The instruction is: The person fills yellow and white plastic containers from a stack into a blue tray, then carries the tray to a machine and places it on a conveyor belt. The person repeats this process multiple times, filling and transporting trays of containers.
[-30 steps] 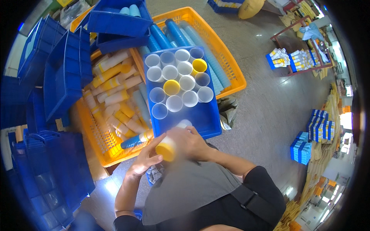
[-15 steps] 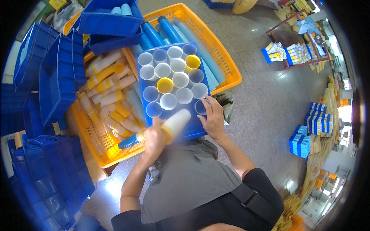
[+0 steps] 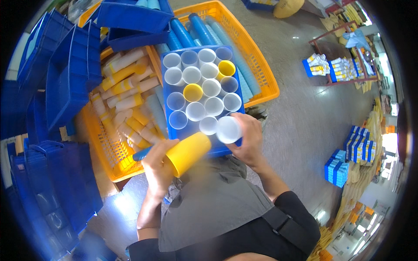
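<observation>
In my left hand [image 3: 157,165] is a stack of nested plastic cups [image 3: 189,154]. Its front cup is yellow, and a blue end sticks out past my fingers. My right hand [image 3: 251,141] grips a single white cup [image 3: 229,129] over the near right corner of a blue tray [image 3: 217,150]. Rows of upright cups fill the tray, mostly white or translucent. Two are yellow, among them a yellow cup [image 3: 192,92] in the middle. Near the held one stands a white cup [image 3: 208,125]; bare tray bottom shows along the near side.
Under the tray lies an orange basket [image 3: 257,69] with white and yellow cup stacks [image 3: 126,82] on its left, blue ones behind. Blue bins [image 3: 65,78] crowd the left. Packed boxes [image 3: 337,167] stand on the floor to the right, beside a rack [image 3: 348,65].
My right hand has taken hold of a white cup. The left hand's stack now shows yellow at its front, where white was before. Another white cup stands in the tray's near row.
</observation>
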{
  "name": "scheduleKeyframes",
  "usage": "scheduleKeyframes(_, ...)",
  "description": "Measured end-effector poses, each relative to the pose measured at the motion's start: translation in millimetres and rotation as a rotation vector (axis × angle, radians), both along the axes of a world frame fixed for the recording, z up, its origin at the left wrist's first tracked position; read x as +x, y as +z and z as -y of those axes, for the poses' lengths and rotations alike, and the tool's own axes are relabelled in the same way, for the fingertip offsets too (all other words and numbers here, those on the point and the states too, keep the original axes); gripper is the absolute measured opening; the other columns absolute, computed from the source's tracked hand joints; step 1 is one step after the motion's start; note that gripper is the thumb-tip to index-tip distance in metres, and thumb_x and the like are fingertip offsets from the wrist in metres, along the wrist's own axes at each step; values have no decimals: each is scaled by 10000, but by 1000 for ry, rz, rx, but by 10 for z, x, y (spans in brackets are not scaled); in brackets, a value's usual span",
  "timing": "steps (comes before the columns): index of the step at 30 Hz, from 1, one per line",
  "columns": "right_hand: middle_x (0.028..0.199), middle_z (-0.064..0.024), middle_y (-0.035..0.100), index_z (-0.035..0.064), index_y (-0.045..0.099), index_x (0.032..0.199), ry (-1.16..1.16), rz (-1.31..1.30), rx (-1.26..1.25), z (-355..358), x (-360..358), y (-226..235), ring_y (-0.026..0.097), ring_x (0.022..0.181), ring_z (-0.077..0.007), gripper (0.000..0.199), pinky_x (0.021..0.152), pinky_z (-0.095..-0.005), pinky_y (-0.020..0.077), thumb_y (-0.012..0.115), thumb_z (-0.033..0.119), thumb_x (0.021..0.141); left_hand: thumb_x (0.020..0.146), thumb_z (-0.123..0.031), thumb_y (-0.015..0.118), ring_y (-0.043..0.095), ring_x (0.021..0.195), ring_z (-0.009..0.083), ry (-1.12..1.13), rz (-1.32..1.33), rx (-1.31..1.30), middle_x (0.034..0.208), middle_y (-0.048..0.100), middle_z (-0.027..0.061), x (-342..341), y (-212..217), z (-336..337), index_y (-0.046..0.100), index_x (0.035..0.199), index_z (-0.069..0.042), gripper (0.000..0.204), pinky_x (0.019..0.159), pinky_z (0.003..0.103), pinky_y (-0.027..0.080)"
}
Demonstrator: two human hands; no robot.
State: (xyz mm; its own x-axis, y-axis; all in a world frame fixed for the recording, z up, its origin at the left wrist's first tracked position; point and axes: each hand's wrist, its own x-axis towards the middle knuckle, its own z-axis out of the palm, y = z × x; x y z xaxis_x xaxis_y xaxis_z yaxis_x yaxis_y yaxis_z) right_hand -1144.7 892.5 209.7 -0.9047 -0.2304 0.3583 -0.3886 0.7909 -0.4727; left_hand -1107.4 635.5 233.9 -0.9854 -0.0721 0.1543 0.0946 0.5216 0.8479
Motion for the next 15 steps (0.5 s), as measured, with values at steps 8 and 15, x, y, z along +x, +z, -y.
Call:
scheduleKeyframes(8, 1392, -117, 536, 106, 505, 1378, 519, 44, 116, 473, -105, -759, 488, 1332, -335, 848, 1143, -522, 346, 904, 173, 632, 794, -80, 692, 663, 887, 343, -45, 1, -370, 992, 609, 122, -312, -1188, 76, 679, 1090, -80, 296, 708, 430, 560)
scheduleKeyframes(15, 1434, -117, 497, 99, 514, 1358, 397, 141, 159, 488, -28, -847, 444, 1376, -346, 782, 1174, -570, 277, 884, 282, 693, 835, -45, 622, 575, 1132, 404, 434, 490, -323, 1259, 582, 174, -764, -2394, 1420, 475, 1371, -109, 559, 944, 508, 495)
